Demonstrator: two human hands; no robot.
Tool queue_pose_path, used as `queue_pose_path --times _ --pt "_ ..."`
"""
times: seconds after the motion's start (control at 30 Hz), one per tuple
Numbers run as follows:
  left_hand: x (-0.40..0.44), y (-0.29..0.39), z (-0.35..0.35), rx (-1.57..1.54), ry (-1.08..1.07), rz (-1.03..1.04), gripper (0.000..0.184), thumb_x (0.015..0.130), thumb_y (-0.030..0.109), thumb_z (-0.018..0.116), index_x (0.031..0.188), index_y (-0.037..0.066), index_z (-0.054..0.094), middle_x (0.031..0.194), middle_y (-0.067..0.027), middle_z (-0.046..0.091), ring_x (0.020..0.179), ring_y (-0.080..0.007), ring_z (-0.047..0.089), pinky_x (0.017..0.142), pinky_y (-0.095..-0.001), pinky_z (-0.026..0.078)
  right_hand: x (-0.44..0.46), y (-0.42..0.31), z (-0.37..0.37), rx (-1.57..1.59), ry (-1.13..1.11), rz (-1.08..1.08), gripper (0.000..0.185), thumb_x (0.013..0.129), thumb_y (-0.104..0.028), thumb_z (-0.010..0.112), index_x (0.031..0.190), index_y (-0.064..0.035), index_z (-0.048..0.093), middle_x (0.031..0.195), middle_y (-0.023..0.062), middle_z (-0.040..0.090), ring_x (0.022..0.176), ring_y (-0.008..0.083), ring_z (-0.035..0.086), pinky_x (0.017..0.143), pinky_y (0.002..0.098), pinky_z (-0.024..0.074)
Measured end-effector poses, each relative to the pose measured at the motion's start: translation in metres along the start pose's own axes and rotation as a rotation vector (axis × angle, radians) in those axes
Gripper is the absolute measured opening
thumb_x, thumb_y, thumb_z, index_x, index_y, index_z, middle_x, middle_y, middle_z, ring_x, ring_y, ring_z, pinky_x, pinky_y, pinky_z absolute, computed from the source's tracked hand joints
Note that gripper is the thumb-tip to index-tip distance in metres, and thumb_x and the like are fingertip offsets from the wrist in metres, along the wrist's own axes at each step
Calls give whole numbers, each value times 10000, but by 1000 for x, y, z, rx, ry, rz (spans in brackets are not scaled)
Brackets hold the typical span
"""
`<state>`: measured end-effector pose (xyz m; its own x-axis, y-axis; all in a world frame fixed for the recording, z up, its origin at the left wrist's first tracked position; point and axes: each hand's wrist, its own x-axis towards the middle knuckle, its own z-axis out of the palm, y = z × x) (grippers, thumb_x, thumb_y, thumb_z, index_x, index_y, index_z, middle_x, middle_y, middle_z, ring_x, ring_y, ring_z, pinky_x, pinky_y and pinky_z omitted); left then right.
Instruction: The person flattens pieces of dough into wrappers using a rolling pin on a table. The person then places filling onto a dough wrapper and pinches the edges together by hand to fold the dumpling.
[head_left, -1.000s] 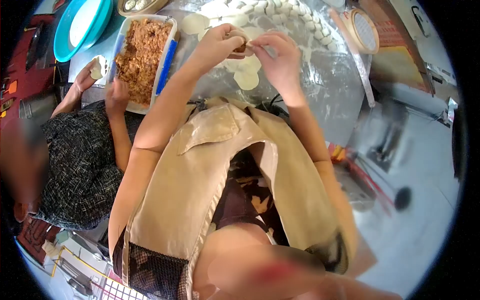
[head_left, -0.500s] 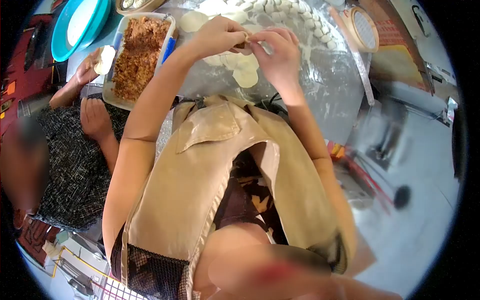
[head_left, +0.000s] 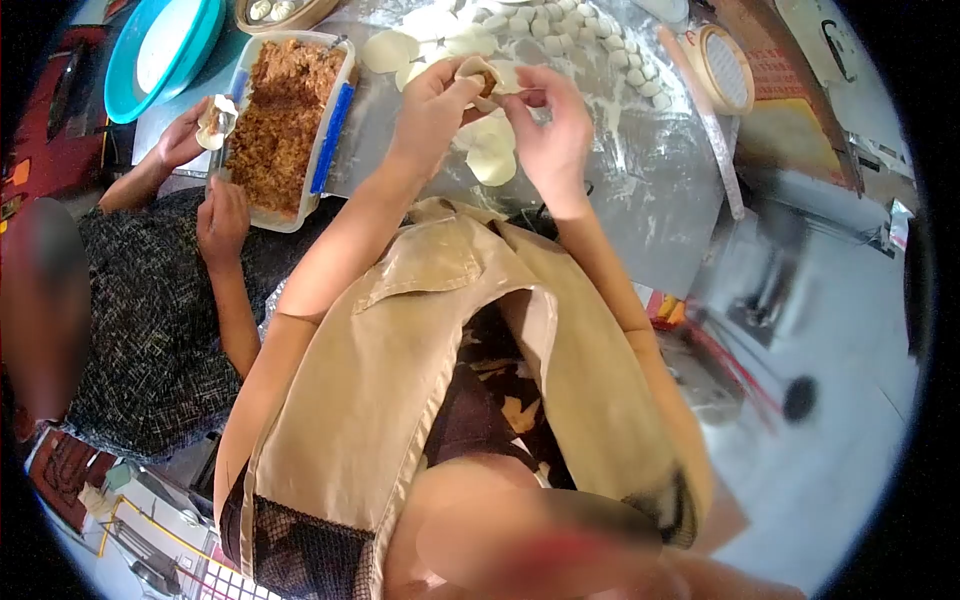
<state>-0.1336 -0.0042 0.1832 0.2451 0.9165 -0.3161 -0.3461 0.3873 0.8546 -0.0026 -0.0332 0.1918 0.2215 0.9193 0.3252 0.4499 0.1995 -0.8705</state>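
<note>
My left hand (head_left: 437,108) is closed around a dumpling (head_left: 487,82), a thin dough wrapper with brown filling showing in its open middle. At the near right edge of the dough, the thumb and fingers of my right hand (head_left: 555,128) are pinched together. Below the hands, flat round dough wrappers (head_left: 491,162) overlap on the floury metal table (head_left: 640,190). More wrappers (head_left: 390,52) lie beyond my left hand. Small floured dough pieces (head_left: 565,28) spread across the far side.
A tub of minced filling (head_left: 275,135) stands left of my forearm. Beside it, a co-worker's hand (head_left: 183,137) holds a wrapper (head_left: 216,122) with some filling. A blue basin (head_left: 204,60) sits far left. On the right are a floury rolling pin (head_left: 706,125) and a round wooden container (head_left: 722,68).
The dumpling between my hands has turned and its filling shows more plainly. My left hand has shifted slightly down and right. The co-worker's wrapper now has filling on it.
</note>
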Motion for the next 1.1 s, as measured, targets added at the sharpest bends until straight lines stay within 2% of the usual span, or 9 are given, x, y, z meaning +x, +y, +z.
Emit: queue_pose_path --times 0.07,0.23,0.53,0.73,0.93,1.0,1.03,1.07,1.1 --pt "1 -2 -2 37 14 17 307 870 98 481 1158 2 529 1028 -71 596 886 -129 586 833 -278 490 1 4 -1 -96 -35 0 177 678 -10 684 829 -65 608 888 93 610 785 242 595 646 345 471" --pt "2 3 -5 184 12 41 278 858 84 508 1110 -8 580 969 -63 620 835 -108 591 800 -251 491 8 3 3 -367 25 -517 210 652 9 669 823 -86 591 870 85 592 818 253 576 718 334 419" --pt "4 17 -7 456 -25 67 288 845 72 509 1098 -43 587 952 -90 631 808 -121 598 758 -232 494 13 2 6 -315 26 -557 171 652 -4 659 763 -100 572 793 28 601 836 230 571 789 371 366" --pt "17 16 -19 554 -177 84 298 825 57 494 1082 -61 590 973 -113 633 832 -126 604 756 -246 495 14 -6 0 -367 -34 -570 183 640 -6 665 764 -118 590 795 -9 614 880 221 555 813 367 356" --pt "18 36 -13 715 -244 65 314 794 19 480 1074 -64 596 963 -109 636 834 -124 607 752 -234 492 13 -3 -1 -319 -14 -564 191 626 -8 669 764 -124 604 777 -16 611 829 194 565 839 373 360" --pt "24 38 -20 705 -354 114 358 824 189 460 1077 -18 605 878 -125 664 812 -158 644 713 -272 509 17 -5 -3 -277 -19 -538 186 627 -10 671 763 -119 606 783 -10 615 830 198 564 833 369 367" --pt "22 35 -18 704 -356 112 358 824 189 460 1077 -18 605 878 -125 664 812 -158 644 713 -272 509 17 -5 -4 -234 -23 -513 182 627 -11 673 762 -114 608 789 -5 618 831 201 563 828 366 373" --pt "18 31 -16 405 -206 80 405 851 242 417 1132 -10 564 919 -122 654 832 -168 632 700 -277 508 15 -6 -4 -235 -17 -515 182 627 -11 673 762 -114 608 789 -5 618 831 201 563 828 366 373" --pt "15 27 -13 109 -60 48 453 878 295 374 1187 -2 522 961 -119 644 853 -178 621 686 -283 508 11 -7 -2 -155 27 -380 176 630 -14 675 762 -111 610 780 1 617 829 205 563 818 363 379"
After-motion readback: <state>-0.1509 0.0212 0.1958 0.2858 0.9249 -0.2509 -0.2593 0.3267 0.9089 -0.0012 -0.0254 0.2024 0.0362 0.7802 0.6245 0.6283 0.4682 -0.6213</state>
